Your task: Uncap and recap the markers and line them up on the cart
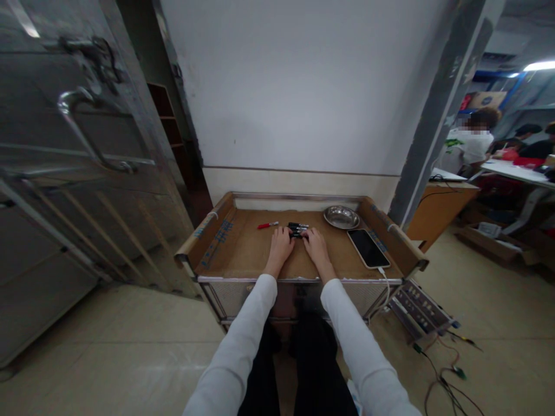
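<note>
Several black markers (298, 225) lie side by side on a cardboard-lined tray table (243, 254), between my two hands. My left hand (281, 245) is at their left ends and my right hand (315, 245) at their right ends. The fingers of both hands are closed around the ends of the nearest black marker (296, 235). A red marker (267, 225) lies apart, to the left of the black ones, touched by neither hand.
A round metal dish (341, 217) sits at the back right of the tray. In front of it lies a phone (368, 249) with a white cable (385, 283). Raised sides border the tray. People sit at tables far right.
</note>
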Available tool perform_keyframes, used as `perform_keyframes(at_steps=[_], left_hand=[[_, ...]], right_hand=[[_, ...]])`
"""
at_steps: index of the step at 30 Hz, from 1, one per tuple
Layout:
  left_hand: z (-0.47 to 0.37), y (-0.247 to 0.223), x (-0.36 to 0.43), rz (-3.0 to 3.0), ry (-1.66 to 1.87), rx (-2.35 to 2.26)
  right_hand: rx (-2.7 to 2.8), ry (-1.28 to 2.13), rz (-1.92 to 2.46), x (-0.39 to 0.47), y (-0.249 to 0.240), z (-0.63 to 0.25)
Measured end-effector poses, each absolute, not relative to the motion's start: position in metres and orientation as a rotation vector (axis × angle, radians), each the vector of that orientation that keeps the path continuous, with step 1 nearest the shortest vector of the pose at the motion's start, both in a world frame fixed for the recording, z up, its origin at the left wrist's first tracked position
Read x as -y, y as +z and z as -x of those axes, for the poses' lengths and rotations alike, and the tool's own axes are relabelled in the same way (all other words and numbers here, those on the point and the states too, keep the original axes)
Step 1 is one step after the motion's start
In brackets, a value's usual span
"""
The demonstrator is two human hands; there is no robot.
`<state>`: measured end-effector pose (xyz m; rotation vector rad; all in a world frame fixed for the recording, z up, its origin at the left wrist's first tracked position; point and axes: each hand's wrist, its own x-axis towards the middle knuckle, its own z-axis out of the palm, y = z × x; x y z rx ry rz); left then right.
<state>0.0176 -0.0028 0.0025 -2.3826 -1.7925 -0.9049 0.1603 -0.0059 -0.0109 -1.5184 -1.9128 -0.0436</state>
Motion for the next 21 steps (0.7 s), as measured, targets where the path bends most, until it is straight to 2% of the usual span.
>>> perform_keyframes(at_steps=[6,15,21], left_hand=[[-0.0186,-0.0016,0.0006,2.362,-0.951,1.768],[-0.0191,0.0006,0.0015,2.354,-0.901,1.797],[-0.0154,0.0012,0.0034,2.015,-1.030,1.974]], right_hand=[[1.644,-0.125,1.720,0.0041,-0.0150,-0.1580],[1.688,-0.054,1.703,0.0058,-0.0166,-0.1595],[1.678,-0.026,1.686,0.0076,-0.0158,-0.1600]])
